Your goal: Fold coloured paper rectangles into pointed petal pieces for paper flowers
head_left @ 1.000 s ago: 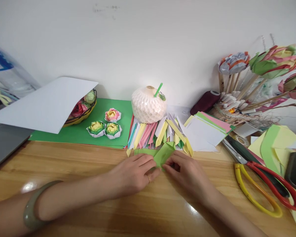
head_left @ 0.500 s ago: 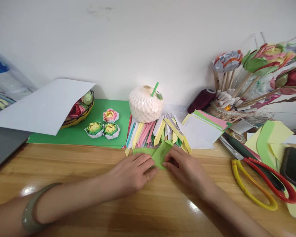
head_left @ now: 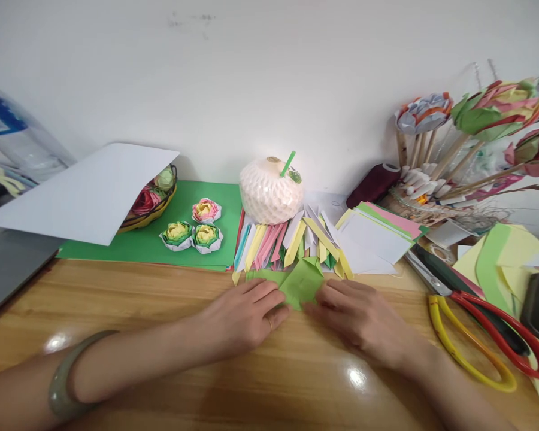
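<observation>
A light green sheet of paper, folded with a slanting flap and raised corner, lies on the wooden table in front of me. My left hand rests on its lower left part, fingers bent and pressing it down. At the right edge of the paper, my right hand is curled, its fingertips touching that edge; they are slightly blurred. Just behind the paper lie folded paper strips in pink, yellow, white and blue. My left wrist wears a bangle.
A wrapped coconut with a green straw stands by the wall. Three paper flowers sit on green card, beside a basket under a white sheet. Scissors, paper sheets and stemmed paper flowers are on the right.
My right hand has shifted to the right, and more of the green paper's folded flap shows. My left hand keeps its place on the paper. The view has turned slightly left.
</observation>
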Tool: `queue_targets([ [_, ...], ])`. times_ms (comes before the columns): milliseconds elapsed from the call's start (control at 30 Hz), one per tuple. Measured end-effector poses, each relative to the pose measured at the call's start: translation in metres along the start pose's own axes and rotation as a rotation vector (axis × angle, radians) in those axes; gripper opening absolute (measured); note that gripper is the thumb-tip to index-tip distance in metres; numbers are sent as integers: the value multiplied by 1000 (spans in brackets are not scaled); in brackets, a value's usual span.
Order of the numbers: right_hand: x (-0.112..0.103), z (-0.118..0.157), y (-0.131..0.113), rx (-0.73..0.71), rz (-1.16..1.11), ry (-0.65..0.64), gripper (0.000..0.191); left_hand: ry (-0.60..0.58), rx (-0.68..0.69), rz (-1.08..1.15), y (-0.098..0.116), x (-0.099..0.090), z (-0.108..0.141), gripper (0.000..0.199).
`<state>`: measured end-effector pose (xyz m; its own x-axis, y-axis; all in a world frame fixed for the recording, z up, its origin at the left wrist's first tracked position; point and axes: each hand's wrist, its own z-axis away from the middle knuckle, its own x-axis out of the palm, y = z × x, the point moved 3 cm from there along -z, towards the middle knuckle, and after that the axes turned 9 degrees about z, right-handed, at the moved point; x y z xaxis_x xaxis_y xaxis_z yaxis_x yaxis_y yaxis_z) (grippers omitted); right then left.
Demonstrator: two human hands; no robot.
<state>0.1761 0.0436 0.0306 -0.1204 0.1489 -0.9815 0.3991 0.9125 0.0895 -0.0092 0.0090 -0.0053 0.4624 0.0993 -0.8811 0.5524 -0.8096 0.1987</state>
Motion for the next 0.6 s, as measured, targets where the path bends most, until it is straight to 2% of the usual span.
queue_targets([
  [200, -11, 8, 17, 128, -108, 87, 19, -2, 84, -27, -1, -4, -1, 11],
  [300, -7, 7, 21, 211, -96, 140, 39, 12, 157, -51, -2, -8, 0, 12],
  [367, -2, 6, 22, 276, -111, 143, 44, 42, 177, -79, -2, -10, 1, 12],
  [600, 7, 8, 26, 568, -434, 187, 27, 57, 179, -125, -3, -14, 0, 14],
])
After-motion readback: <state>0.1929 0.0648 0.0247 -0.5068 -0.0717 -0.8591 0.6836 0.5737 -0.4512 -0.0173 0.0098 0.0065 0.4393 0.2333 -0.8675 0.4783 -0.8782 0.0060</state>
